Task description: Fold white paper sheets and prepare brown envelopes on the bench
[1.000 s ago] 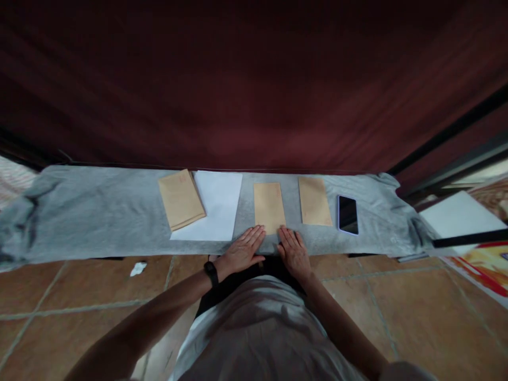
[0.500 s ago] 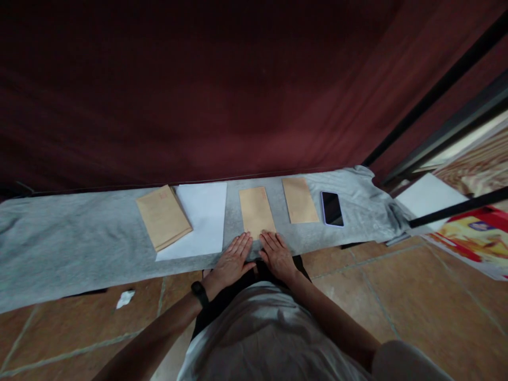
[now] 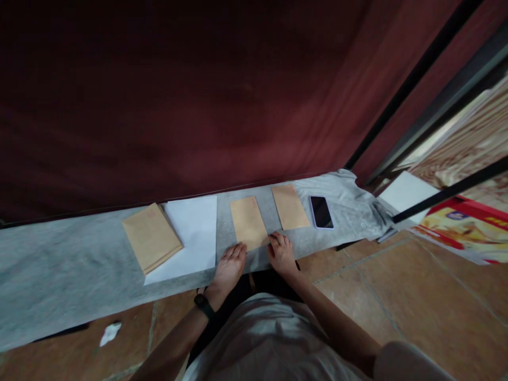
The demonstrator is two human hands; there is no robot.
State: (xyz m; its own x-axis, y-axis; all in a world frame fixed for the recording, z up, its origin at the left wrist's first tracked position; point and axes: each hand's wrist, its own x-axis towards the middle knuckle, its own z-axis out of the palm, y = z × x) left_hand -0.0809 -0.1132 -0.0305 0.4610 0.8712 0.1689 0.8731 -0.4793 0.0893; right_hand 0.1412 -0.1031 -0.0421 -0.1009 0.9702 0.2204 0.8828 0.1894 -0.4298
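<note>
A brown paper envelope (image 3: pixel 248 222) lies flat on the grey cloth, with small reddish print near its top right. My left hand (image 3: pixel 230 267), with a dark watch on its wrist, has its fingers bent together at the lower left corner. At the lower right corner is my right hand (image 3: pixel 282 254), its fingers curled in on the edge. The thumbs are mostly hidden. Just to the right lies a second brown envelope (image 3: pixel 290 207). On the left, a stack of brown envelopes (image 3: pixel 151 236) partly covers some white paper (image 3: pixel 198 227).
A smartphone (image 3: pixel 321 211) with a dark screen lies to the right on the grey cloth (image 3: pixel 71 264). Behind the narrow surface hangs a dark red curtain (image 3: pixel 238 132). A red and yellow box (image 3: pixel 464 227) stands at the right beyond black poles. White scrap (image 3: pixel 110 333) lies on the tiled floor.
My hands have drawn apart from the middle of the envelope's near edge to its two lower corners. Their flat fingers have curled. The view has shifted and tilted slightly.
</note>
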